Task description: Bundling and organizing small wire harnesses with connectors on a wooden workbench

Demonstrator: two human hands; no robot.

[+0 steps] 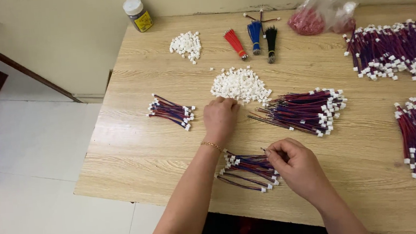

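Head view: left hand point(220, 118) loosely curled, knuckles up, fingertips touching the near edge of the pile of white plugs point(240, 84); whether it has pinched one, cannot tell. Right hand point(296, 167) fingers closed, pinching a wire end at the small wire bundle point(247, 171), at 9 o'clock from it. Larger wire bundle point(304, 112) at 3 o'clock from the left hand. Table point(136, 152) wooden.

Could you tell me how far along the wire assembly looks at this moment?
Looks done: several wire bundles tipped with white connectors, like the big pile top right. In hand: the left hand reaches into the loose white connectors; the right hand pinches a wire at the near bundle. Left: those connectors, plus a smaller heap.
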